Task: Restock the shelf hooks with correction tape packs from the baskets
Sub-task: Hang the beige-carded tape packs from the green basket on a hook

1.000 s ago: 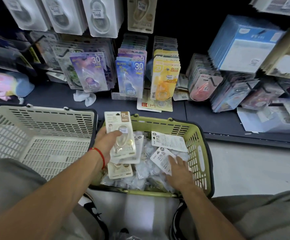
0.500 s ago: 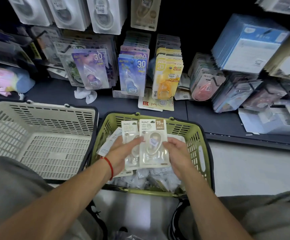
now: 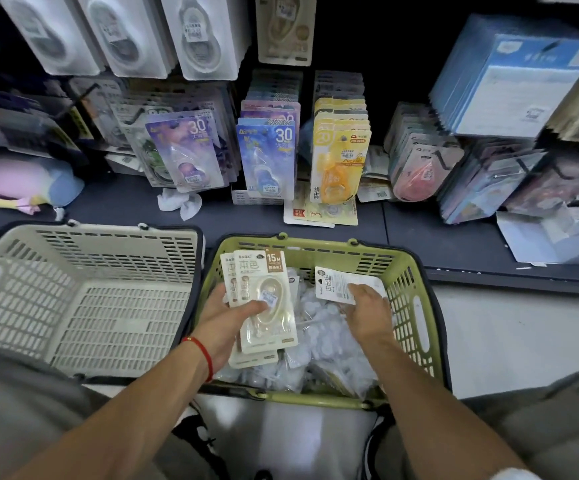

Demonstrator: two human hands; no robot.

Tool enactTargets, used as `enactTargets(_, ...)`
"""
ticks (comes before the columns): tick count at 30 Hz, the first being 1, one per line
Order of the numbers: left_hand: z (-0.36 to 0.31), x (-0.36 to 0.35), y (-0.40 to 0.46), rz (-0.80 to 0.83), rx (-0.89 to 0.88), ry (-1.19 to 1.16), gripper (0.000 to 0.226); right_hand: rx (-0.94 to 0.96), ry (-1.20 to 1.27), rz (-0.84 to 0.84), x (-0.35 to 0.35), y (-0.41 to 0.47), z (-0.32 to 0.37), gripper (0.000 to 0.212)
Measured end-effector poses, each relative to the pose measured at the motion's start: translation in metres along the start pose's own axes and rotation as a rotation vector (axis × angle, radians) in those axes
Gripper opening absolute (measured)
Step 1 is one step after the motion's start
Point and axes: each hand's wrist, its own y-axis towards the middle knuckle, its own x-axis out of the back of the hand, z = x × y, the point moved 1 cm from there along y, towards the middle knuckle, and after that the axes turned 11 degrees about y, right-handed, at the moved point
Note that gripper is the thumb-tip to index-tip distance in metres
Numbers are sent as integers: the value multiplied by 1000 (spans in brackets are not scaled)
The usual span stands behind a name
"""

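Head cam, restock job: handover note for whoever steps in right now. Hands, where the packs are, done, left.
Left hand: grips a small stack of beige correction tape packs, face up, over the green basket.
Right hand: down in the green basket, fingers on a white pack lying back side up on the pile of loose packs.
Beige basket on the left shows no packs.
Done: a few packs gathered in the left hand.
Left: none of the held packs is on a shelf hook yet. The beige packs hanging at top centre look like the matching spot, though I can't be sure.
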Motion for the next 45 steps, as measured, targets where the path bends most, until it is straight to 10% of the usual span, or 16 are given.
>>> enactTargets(5, -9, -1, -2, 25, -15, -84, 51, 86, 113, -228, 19, 1, 5, 27)
enactTargets(9, -22, -6, 1, 39, -36, -158, 45, -64, 714, -468, 57, -6, 32, 30)
enactTargets(13, -40, -11, 2, 83, -72, -208, 40, -199, 1326, -246, 101, -15, 69, 31)
enactTargets(28, -154, -13, -22, 226, -502, -292, 80, 287, 1139, 28, 200, -42, 197, 20)
enactTargets(31, -190, -6, -17, 217, -582, -304, 83, 363, 1060, -8, 226, -36, 210, 46)
enactTargets(39, -252, 11, 5, -38, -747, -249, 97, 540, 1082, -9, 264, 3, 233, 34)
enactTargets(45, -250, 30, 12, -318, -760, -231, 68, 626, 1012, -141, 272, 28, 243, 21)
